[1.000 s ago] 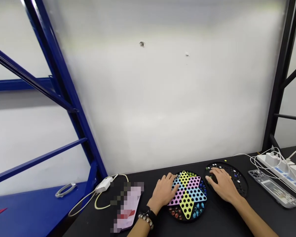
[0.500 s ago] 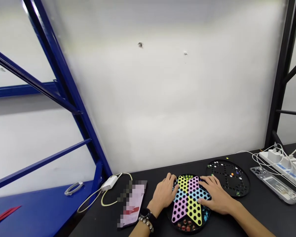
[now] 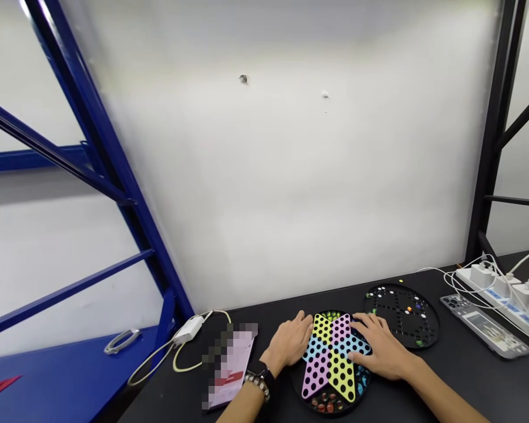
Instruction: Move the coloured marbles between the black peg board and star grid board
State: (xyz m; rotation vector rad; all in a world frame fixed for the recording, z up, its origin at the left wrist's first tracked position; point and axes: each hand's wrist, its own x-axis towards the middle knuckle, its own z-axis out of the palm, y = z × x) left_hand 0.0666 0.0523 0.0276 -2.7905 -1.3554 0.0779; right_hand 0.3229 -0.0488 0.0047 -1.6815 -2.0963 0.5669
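Observation:
A Chinese checkers board (image 3: 342, 376) with a yellow, pink and light-blue star full of black holes lies at the bottom middle, on a round black base. Marbles sit in the base's compartments: reddish marbles (image 3: 328, 403) at the near side, blue marbles (image 3: 362, 379) at the right, greenish ones at the far side. My left hand (image 3: 290, 341), wearing a dark watch and a bead bracelet, rests at the board's left edge, fingers stretched out. My right hand (image 3: 381, 348) lies over the right edge, fingers extended and thumb apart on the star. Its palm hides part of the right side.
Behind my right hand lies a round black game board (image 3: 397, 326) with small pieces. A phone (image 3: 235, 367) lies left, near a white adapter (image 3: 188, 331) with cable. At right are a phone case (image 3: 485, 326) and a power strip (image 3: 502, 299). A white wall stands behind.
The view has shifted slightly to the right. My left thumb has drawn back a little from the star's left point. My right hand stays at the board's right side.

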